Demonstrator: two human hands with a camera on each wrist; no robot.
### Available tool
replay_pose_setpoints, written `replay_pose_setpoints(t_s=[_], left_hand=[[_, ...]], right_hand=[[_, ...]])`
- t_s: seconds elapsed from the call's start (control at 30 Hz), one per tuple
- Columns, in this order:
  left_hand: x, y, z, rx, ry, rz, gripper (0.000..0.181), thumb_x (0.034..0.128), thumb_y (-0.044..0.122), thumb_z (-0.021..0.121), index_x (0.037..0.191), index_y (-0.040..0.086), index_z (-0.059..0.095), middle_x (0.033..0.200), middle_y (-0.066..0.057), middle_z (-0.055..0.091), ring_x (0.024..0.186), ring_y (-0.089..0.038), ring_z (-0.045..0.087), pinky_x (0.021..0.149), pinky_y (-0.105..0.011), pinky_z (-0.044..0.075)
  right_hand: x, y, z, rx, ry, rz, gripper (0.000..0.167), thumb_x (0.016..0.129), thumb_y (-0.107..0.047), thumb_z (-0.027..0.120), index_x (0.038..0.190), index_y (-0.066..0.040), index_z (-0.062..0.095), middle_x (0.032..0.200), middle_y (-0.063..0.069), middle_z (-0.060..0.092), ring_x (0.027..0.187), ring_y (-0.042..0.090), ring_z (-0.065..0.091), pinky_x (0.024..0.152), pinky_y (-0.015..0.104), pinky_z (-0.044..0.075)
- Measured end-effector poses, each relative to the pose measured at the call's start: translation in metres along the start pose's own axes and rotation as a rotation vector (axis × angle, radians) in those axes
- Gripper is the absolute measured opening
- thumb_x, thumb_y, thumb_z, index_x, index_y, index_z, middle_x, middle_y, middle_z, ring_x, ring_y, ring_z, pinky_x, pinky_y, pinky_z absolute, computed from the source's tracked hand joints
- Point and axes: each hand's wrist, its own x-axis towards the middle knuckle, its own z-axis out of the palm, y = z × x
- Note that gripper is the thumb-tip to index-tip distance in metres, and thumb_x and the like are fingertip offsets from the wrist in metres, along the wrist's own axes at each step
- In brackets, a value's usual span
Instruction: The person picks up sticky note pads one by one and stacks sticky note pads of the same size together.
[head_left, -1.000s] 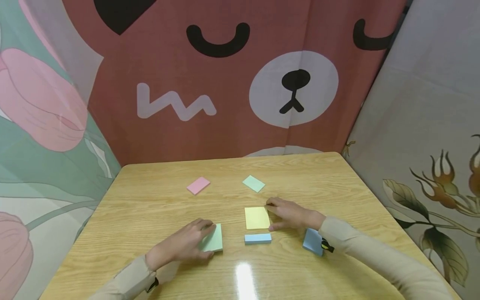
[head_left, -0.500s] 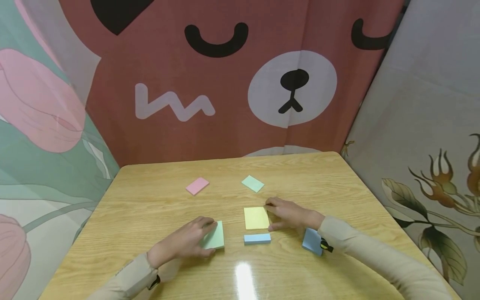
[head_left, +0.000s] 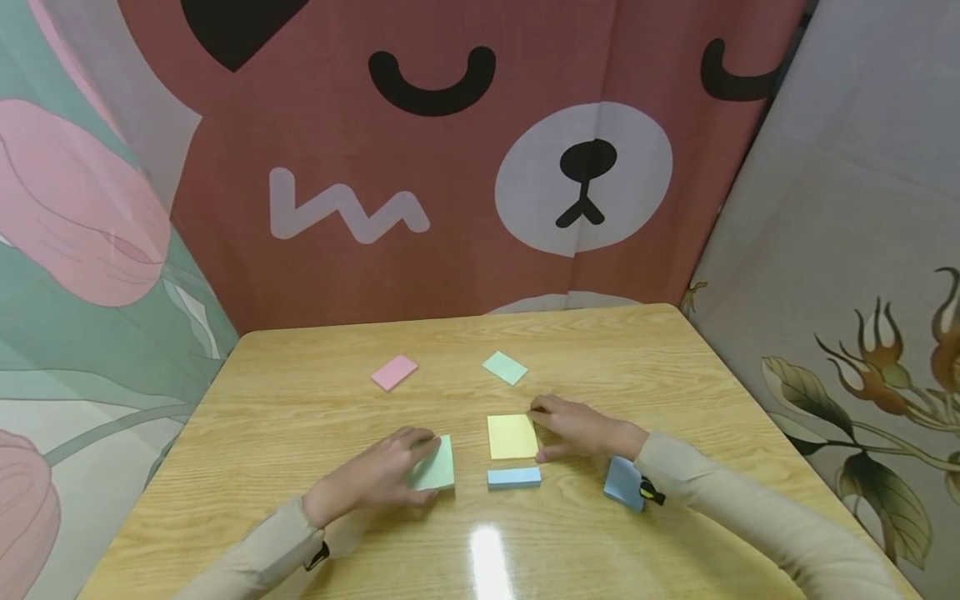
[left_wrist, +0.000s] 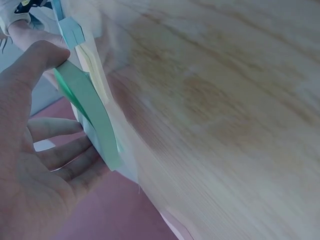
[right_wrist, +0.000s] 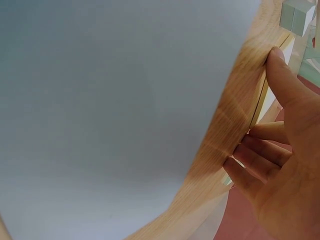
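Observation:
My left hand [head_left: 378, 471] grips a green sticky note pad [head_left: 438, 468] by its edges, thumb at the near side and fingers at the far side. In the left wrist view the green pad [left_wrist: 92, 107] looks tilted and slightly bent, its sheets parting on one side. To its right, across a small gap, a yellow sticky note pad [head_left: 510, 437] lies on the table. My right hand [head_left: 581, 429] holds the yellow pad's right edge, thumb at the near corner and fingertips at the far one. Just in front of the yellow pad sits a narrow light-blue pad [head_left: 513, 478].
A blue sticky note pad [head_left: 624, 483] lies beneath my right wrist. Farther back are a small pink pad [head_left: 394, 372] and a small green pad [head_left: 506, 367]. The wooden table [head_left: 300, 367] ends at a bear-patterned curtain [head_left: 337, 275].
My left hand has carried the green pad a little right and away from me, closer to the yellow pad. My right hand stays in place at the yellow pad.

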Motion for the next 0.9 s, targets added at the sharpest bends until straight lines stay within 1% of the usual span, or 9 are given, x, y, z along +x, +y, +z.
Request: replay_pose_setpoints(t_s=[0.23, 0.47, 0.67, 0.9], left_hand=[[0.008, 0.001, 0.002, 0.003, -0.013, 0.012, 0.069, 0.0871, 0.041, 0.072, 0.135, -0.006, 0.055, 0.135, -0.025, 0.052, 0.122, -0.037, 0.053, 0.097, -0.045, 0.049], [0.013, -0.001, 0.004, 0.015, 0.004, 0.013, 0.07, 0.0872, 0.041, 0.072, 0.135, -0.006, 0.055, 0.134, -0.026, 0.053, 0.122, -0.037, 0.053, 0.096, -0.044, 0.049], [0.017, -0.004, 0.0, 0.033, 0.021, 0.02, 0.07, 0.0865, 0.041, 0.073, 0.135, -0.007, 0.055, 0.134, -0.025, 0.053, 0.121, -0.036, 0.054, 0.095, -0.043, 0.051], [0.025, -0.003, -0.005, 0.03, 0.056, 0.046, 0.07, 0.085, 0.04, 0.074, 0.133, -0.008, 0.056, 0.132, -0.025, 0.054, 0.119, -0.036, 0.054, 0.094, -0.043, 0.05]], right_hand=[[-0.001, -0.002, -0.001, 0.005, 0.004, -0.002, 0.077, 0.091, -0.047, 0.067, 0.14, 0.01, 0.048, 0.138, 0.018, 0.044, 0.123, 0.029, 0.048, 0.097, 0.043, 0.048], [-0.001, -0.003, -0.001, 0.002, 0.003, 0.001, 0.077, 0.091, -0.046, 0.068, 0.14, 0.01, 0.047, 0.138, 0.018, 0.045, 0.123, 0.029, 0.048, 0.096, 0.042, 0.048], [0.0, -0.003, -0.001, 0.011, -0.005, 0.007, 0.078, 0.091, -0.046, 0.068, 0.141, 0.01, 0.046, 0.139, 0.018, 0.044, 0.123, 0.028, 0.048, 0.097, 0.041, 0.047], [-0.001, -0.003, -0.001, 0.017, -0.009, 0.009, 0.077, 0.091, -0.046, 0.067, 0.141, 0.009, 0.046, 0.14, 0.018, 0.044, 0.124, 0.028, 0.048, 0.097, 0.042, 0.048]])
